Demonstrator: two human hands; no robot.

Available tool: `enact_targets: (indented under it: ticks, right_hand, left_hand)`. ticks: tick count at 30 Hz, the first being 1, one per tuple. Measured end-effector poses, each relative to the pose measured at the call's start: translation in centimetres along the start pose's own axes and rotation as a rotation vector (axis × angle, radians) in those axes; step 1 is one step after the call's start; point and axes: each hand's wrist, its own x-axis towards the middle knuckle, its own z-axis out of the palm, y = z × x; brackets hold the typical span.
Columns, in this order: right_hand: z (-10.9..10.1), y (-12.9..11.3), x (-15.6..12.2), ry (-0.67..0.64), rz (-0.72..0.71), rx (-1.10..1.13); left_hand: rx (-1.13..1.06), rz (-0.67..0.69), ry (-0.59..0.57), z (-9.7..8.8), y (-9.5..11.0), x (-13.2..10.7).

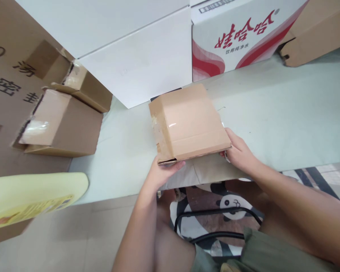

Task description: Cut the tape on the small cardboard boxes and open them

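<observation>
A brown cardboard box (195,121), partly flattened and with torn tape along its left side, is held at the front edge of the pale green tabletop (124,151). My left hand (164,170) grips its near left corner from below, the thumb showing along the lower edge. At the near right corner my right hand (238,149) closes around the cardboard, most of its fingers hidden underneath. Something small and white shows by the right fingers; I cannot make out what it is.
White boxes (141,60) and a red-and-white water carton (238,37) stand along the back. Two small taped cardboard boxes (65,121) are at the left, near a pale yellow bottle (36,192). Another brown carton (320,34) sits at the back right. A panda-print mat (226,204) lies below.
</observation>
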Motion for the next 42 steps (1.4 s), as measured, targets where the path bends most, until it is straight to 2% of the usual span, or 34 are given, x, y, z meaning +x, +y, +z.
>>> enact_targets:
  ticks: [6,35,42]
  right_hand:
    - [0.04,-0.05,0.03,0.001,0.003,0.004]
    - [-0.10,-0.35,-0.11,0.000,-0.022,-0.023]
    - [0.02,-0.19,0.04,0.003,-0.023,-0.014]
  left_hand:
    - [-0.006,0.002,-0.027,0.02,0.07,-0.13]
    - [0.035,0.007,0.018,0.12,0.58,-0.52]
    - [0.003,-0.007,-0.011,0.10,0.57,-0.47]
